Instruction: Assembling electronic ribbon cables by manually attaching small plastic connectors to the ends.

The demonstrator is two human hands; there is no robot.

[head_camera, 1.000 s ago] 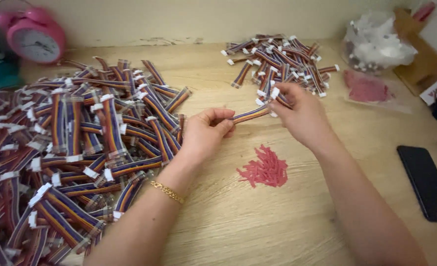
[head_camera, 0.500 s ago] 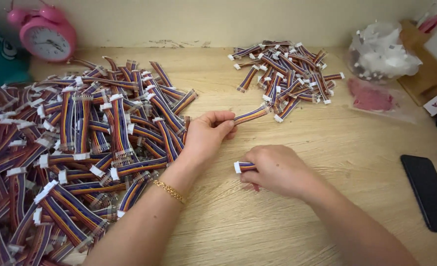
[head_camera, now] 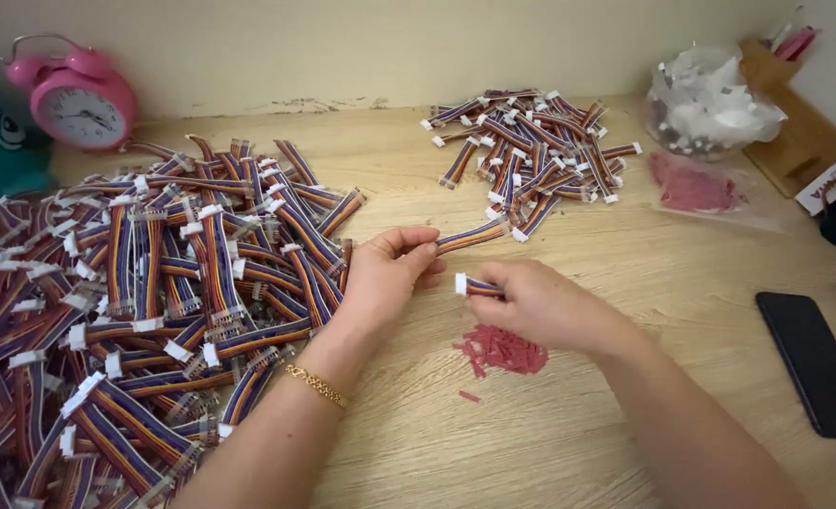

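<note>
Hands meet at the middle of the wooden table [head_camera: 569, 443], each working one short rainbow ribbon cable. Left hand [head_camera: 380, 283] pinches a ribbon cable [head_camera: 472, 236] between thumb and forefinger, its far end with a white connector pointing toward the small pile of cables [head_camera: 531, 155] at the back. Right hand [head_camera: 545, 306] is curled, thumb and fingers pressed around a second cable [head_camera: 475, 286] whose white connector [head_camera: 461, 283] juts out to the left. Judgement: handling goes best with a grip close to the connector, so the flat wires stay uncreased and the plug does not twist. Beneath the right hand lies a heap of small red plastic pieces [head_camera: 503, 349], one stray piece nearer the edge. Large pile of cables [head_camera: 145, 302] crowds the left side, touching the left forearm; a careless sweep could drag cables into the working spot. Pink alarm clock [head_camera: 79, 99] stands at the back left; a clear bag of white pieces [head_camera: 710, 104], a bag of red pieces [head_camera: 691, 188] and a dark phone [head_camera: 819, 363] lie to the right, well apart.
</note>
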